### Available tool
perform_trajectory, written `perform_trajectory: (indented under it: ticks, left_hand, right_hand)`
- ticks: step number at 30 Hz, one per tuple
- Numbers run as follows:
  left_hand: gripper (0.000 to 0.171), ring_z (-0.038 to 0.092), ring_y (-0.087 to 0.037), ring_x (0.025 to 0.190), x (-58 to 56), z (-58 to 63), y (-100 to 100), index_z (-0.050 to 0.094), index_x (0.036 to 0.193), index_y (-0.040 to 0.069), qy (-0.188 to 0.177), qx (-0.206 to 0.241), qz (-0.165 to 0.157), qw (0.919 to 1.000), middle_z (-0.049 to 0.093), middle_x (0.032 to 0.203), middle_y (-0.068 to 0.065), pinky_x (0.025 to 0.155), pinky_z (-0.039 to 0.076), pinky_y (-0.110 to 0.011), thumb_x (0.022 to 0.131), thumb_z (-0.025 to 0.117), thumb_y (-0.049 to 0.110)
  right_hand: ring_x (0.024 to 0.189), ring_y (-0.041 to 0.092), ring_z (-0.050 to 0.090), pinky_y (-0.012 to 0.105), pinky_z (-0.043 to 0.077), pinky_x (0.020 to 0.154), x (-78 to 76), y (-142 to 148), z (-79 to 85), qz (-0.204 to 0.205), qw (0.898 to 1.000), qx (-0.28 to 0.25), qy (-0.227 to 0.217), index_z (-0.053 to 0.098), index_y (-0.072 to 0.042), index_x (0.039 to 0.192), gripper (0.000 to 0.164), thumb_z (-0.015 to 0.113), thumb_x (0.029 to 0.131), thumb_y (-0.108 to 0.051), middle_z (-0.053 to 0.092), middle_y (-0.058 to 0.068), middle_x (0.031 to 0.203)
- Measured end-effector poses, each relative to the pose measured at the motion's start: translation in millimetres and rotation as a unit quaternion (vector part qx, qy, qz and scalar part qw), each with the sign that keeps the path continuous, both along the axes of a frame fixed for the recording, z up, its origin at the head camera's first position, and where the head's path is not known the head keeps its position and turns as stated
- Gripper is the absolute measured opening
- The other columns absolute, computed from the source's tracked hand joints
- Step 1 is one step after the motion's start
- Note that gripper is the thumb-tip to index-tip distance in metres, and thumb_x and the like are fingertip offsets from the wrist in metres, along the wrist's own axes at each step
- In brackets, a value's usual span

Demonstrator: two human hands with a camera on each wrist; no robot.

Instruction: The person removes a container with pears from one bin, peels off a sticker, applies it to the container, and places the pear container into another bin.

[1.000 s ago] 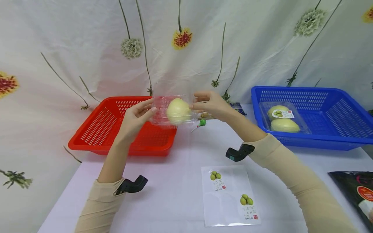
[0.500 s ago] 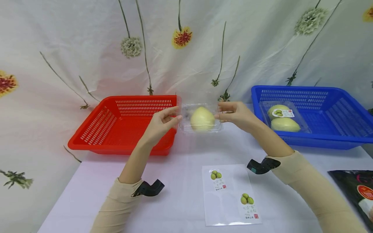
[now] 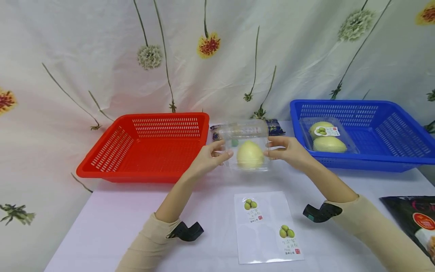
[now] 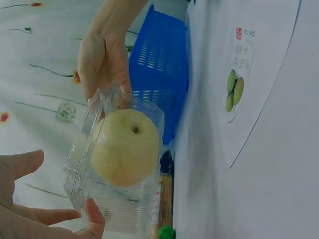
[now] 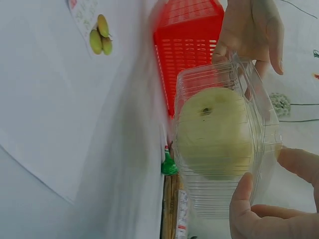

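Over here, nearest, lies a printed sheet [image 3: 263, 226]; past it the left hand [image 3: 209, 156] and right hand [image 3: 287, 151], fingers barely parted, pinch the clear box [image 3: 233, 164] between them, pear [image 3: 250, 154] nearer the right; the red basket [image 3: 163, 151] and blue basket [image 3: 377, 138] stand beyond

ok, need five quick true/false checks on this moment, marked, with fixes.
1. The left hand and right hand grip a clear container. True.
2. It holds two fruits. False: only one pale fruit.
3. A label sheet lies on the table. True.
4. The blue basket holds a second container. True.
5. The blue basket stands at the person's left. False: right; the red basket is left.
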State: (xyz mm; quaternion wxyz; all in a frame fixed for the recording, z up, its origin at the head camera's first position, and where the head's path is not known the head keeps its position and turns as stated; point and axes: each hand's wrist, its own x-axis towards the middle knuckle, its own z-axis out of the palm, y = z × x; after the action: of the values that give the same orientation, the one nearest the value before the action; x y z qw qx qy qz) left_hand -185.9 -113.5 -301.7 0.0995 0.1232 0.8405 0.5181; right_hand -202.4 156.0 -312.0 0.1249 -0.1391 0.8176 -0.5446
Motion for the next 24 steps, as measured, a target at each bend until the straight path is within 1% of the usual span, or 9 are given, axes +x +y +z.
perform_trajectory:
  ticks: [3,5,9,12,16,19,22,24]
  left_hand:
    - [0.064,0.057,-0.030,0.108,0.1,-8.0,6,0.037,0.143,0.003,-0.011,-0.010,0.006,0.9999,0.048,0.135,-0.021,0.087,0.050,-0.041,0.090,0.062,0.026]
    - [0.065,0.057,-0.030,0.108,0.4,-12.9,10,0.036,0.144,0.004,-0.019,-0.008,0.019,0.9996,0.047,0.136,-0.020,0.086,0.050,-0.039,0.089,0.063,0.026]
    - [0.068,0.056,-0.032,0.107,1.0,-22.4,17,0.035,0.143,0.000,-0.021,0.004,0.044,0.9988,0.046,0.137,-0.024,0.084,0.050,-0.038,0.088,0.065,0.026]
    - [0.069,0.055,-0.035,0.107,0.6,-30.2,21,0.034,0.143,-0.003,-0.019,0.014,0.054,0.9983,0.045,0.136,-0.027,0.083,0.050,-0.039,0.087,0.065,0.024]
    - [0.068,0.054,-0.038,0.110,0.2,-36.1,24,0.035,0.142,-0.003,-0.027,0.017,0.065,0.9974,0.044,0.136,-0.027,0.087,0.049,-0.043,0.087,0.064,0.024]
    - [0.068,0.053,-0.039,0.113,-0.1,-38.1,26,0.034,0.143,-0.002,-0.030,0.016,0.071,0.9969,0.043,0.137,-0.027,0.089,0.048,-0.045,0.088,0.064,0.025]
    - [0.068,0.054,-0.038,0.110,-1.2,-41.4,27,0.034,0.143,-0.003,-0.025,0.011,0.074,0.9969,0.044,0.136,-0.028,0.087,0.050,-0.043,0.087,0.065,0.024]
    - [0.068,0.055,-0.038,0.108,-1.6,-43.5,28,0.035,0.142,-0.003,-0.017,0.006,0.077,0.9969,0.045,0.134,-0.029,0.085,0.050,-0.042,0.087,0.065,0.023]
  right_hand:
    - [0.121,0.042,0.048,0.048,0.044,0.096,2.8,1,-8.5,-0.005,1.000,-0.004,-0.005,0.027,0.005,0.145,0.071,0.064,0.088,-0.017,0.042,0.029,0.137]
    - [0.121,0.043,0.048,0.047,0.045,0.096,3.4,1,-14.0,-0.008,1.000,-0.014,-0.012,0.026,0.006,0.145,0.071,0.064,0.088,-0.015,0.041,0.030,0.136]
    - [0.119,0.043,0.048,0.044,0.047,0.093,4.4,0,-23.2,-0.014,0.999,-0.031,-0.025,0.025,0.008,0.144,0.072,0.064,0.087,-0.011,0.041,0.032,0.135]
    - [0.118,0.043,0.049,0.042,0.048,0.091,5.1,-1,-29.2,-0.015,0.999,-0.034,-0.030,0.025,0.010,0.144,0.072,0.064,0.086,-0.011,0.041,0.033,0.134]
    - [0.117,0.044,0.049,0.043,0.049,0.091,4.6,-1,-35.9,-0.011,0.999,-0.035,-0.029,0.024,0.011,0.143,0.072,0.064,0.087,-0.012,0.041,0.034,0.134]
    - [0.117,0.044,0.048,0.038,0.050,0.088,3.2,-2,-39.7,-0.013,0.999,-0.040,-0.034,0.024,0.012,0.143,0.072,0.064,0.086,-0.010,0.041,0.035,0.133]
    - [0.119,0.043,0.047,0.030,0.052,0.083,1.9,-2,-41.7,-0.017,0.998,-0.046,-0.044,0.023,0.012,0.143,0.073,0.064,0.086,-0.009,0.040,0.035,0.133]
    - [0.120,0.042,0.045,0.029,0.052,0.083,0.9,-2,-42.4,-0.020,0.997,-0.047,-0.052,0.023,0.011,0.143,0.074,0.064,0.086,-0.009,0.040,0.035,0.134]
